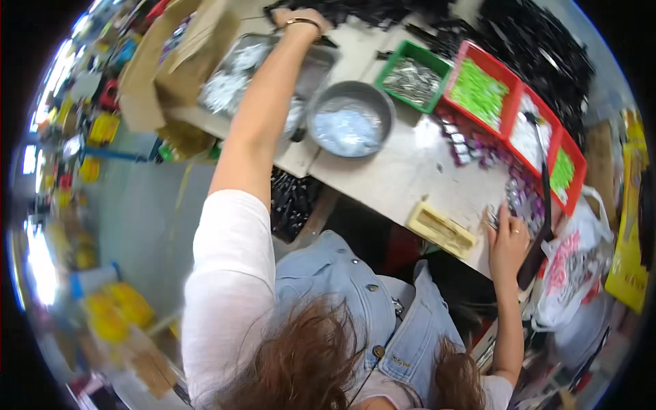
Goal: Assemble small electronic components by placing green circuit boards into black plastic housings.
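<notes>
My left arm stretches to the far side of the table, where my left hand (304,20), with a dark band at its wrist, reaches the edge of a pile of black strip-like parts (369,10). Its fingers are partly hidden and blurred there. At the right, my right hand (510,240) is low over the tabletop, thumb and fingers closed around a small silvery piece (491,216). Just beyond it are scattered purple and silver pieces (521,195). A cream-coloured fixture block (441,229) with a long slot lies to its left, at the near table edge.
A grey round bowl (320,109) holds clear bluish pieces. Beside it stand a metal tray (321,68) and a green bin (427,104) of metal parts. Red bins (509,130) hold green and white pieces. More black parts (540,48) are heaped behind; a plastic bag (567,266) hangs right.
</notes>
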Tool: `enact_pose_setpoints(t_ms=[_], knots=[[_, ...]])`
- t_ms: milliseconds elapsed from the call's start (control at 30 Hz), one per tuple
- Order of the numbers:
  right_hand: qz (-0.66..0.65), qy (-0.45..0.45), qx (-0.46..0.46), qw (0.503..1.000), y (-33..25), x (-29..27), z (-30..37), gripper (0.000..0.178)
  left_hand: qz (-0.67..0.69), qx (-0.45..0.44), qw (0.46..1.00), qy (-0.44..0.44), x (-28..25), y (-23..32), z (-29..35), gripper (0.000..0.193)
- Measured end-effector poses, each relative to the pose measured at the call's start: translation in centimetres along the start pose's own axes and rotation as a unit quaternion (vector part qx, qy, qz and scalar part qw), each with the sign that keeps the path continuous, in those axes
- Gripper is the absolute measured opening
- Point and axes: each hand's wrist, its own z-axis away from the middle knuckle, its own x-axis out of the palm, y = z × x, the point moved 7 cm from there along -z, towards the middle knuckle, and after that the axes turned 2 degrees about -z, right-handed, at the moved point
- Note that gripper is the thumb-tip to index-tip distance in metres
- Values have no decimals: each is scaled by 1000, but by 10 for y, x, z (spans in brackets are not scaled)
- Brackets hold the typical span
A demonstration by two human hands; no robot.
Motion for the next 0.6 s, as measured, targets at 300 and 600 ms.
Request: enact_pose_setpoints(t_ms=[300, 600], knots=[[-260, 105, -20, 960, -1, -8, -74, 28, 31, 60, 995, 73, 11, 37, -11, 30], [-240, 46, -19, 969, -3, 10, -90, 26, 342, 586, 723, 128, -89, 119, 320, 25]])
